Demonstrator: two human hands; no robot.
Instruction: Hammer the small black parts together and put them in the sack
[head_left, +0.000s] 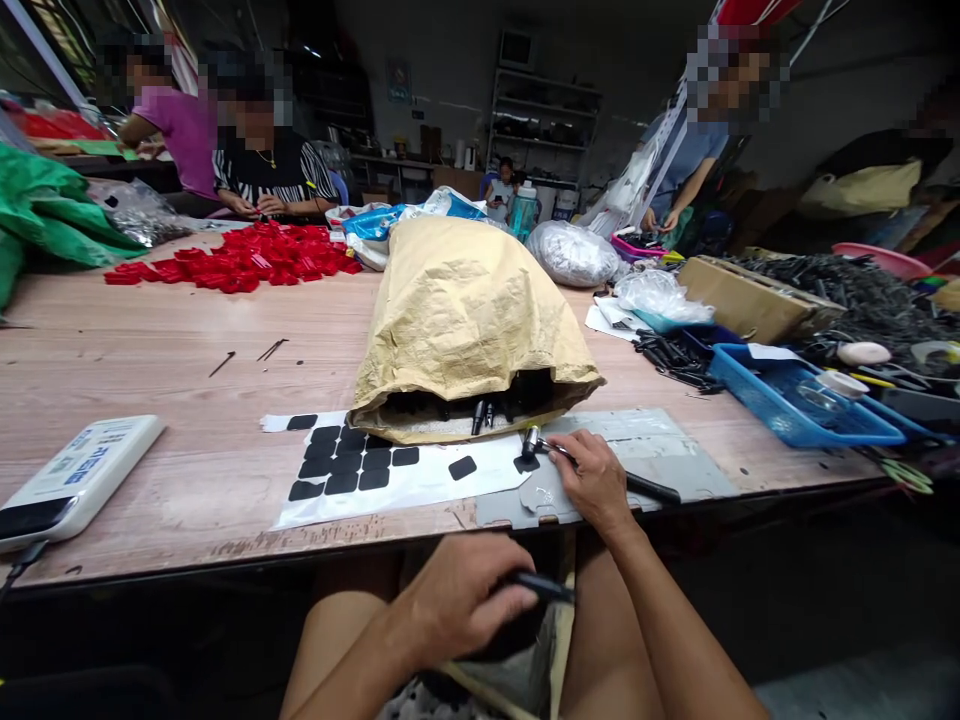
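At near table edge, right hand (592, 480) is gripping a small hammer (530, 441): fingers clenched round the black handle, chrome head pointing left and sitting on a black pad (525, 464). Both are lying on a grey metal plate (652, 445) that is reaching the near edge of the wooden table (187, 400).

Below the edge, in the lap, left hand (457, 600) is grasping a slim black rod (544, 587), with fingers curled over it and the tip sticking out to the right.

Just left of the plate, a white backing sheet (420, 490) is carrying a block of square pads (341, 465), with one loose pad (462, 467) sitting apart from it.

Behind both, a kraft paper sack (465, 310) is lying on its side with its mouth facing the person and dark parts (484, 412) showing inside.

Far left, a white power bank (79, 475) is resting near the edge, cable plugged in.

Right side: blue plastic basket (795, 405), cardboard box (750, 295), heap of black pieces (862, 290).

Far side: red plastic pieces (240, 258) are lying spread in front of a co-worker in a striped top (296, 175). Another person (686, 160) is standing at the far right.
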